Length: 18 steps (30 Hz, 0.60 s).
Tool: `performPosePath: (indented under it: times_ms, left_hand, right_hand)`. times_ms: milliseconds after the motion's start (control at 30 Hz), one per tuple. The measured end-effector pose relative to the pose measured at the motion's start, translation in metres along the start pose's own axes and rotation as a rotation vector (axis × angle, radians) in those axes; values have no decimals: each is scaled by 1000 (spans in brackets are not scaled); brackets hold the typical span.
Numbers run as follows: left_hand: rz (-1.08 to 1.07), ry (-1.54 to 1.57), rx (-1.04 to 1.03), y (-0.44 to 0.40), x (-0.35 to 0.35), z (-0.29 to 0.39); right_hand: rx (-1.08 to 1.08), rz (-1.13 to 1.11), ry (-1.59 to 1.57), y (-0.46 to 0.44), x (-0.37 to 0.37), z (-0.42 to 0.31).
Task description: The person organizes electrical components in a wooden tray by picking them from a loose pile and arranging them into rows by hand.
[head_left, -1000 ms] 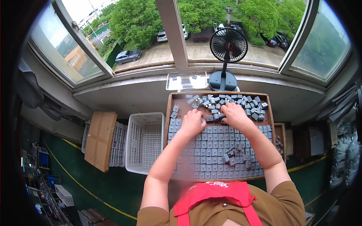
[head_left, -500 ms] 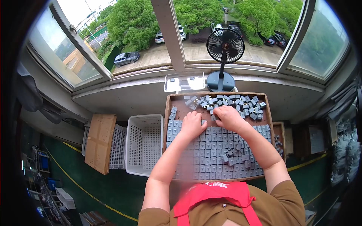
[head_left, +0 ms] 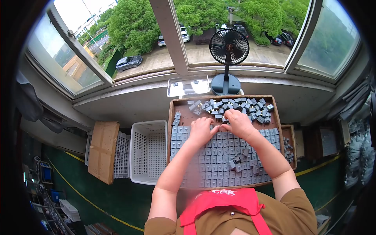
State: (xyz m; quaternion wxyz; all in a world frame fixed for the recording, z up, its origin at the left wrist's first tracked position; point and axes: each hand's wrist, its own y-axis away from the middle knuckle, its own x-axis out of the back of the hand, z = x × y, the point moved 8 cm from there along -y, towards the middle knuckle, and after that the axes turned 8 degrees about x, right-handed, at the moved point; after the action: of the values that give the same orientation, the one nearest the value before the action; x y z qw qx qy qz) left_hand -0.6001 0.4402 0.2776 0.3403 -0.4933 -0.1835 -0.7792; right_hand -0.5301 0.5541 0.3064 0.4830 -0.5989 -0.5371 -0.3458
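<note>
A shallow wooden tray [head_left: 169, 156] carries rows of small grey plastic blocks [head_left: 213, 159], set close together. My left hand [head_left: 201, 131] is at the far edge of these rows, its fingers curled and thumb pointing right. Just beside it, my right hand [head_left: 238, 124] is closed with fingers bent down and thumb reaching left. The two thumbs nearly meet; whatever lies between the fingertips is too small or hidden to make out. Beyond the hands is a heap of loose grey blocks [head_left: 256, 110]. More loose blocks [head_left: 239, 159] lie on top of the rows below my right forearm.
A white plastic basket [head_left: 134, 156] stands left of the tray, beside a cardboard piece [head_left: 103, 150] on another crate. A black fan [head_left: 227, 80] and a clear plastic lid-like tray [head_left: 188, 87] are by the window. A smaller wooden box [head_left: 290, 145] adjoins the right side.
My right thumb has moved down and left, closer to my left thumb. The grey block visible by my left fingers is now covered. The whole view has shifted slightly.
</note>
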Motion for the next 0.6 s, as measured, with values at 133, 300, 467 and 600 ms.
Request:
performPosePath:
  times_ms: [133,300,467,600]
  left_hand:
    - [6,-42,-47,-3,-10,10]
    - [-72,76,43,-8,-8,4]
    - [-4,85,7,-9,-14,3]
    - [34,62,-18,-8,-10,3]
  right_hand:
    - [-103,-55,228,10,1,17]
    - [-149,-16,186,23,15,41]
    - [39,72,112,9,3,19]
    - [115,-9,122,0,-7,5]
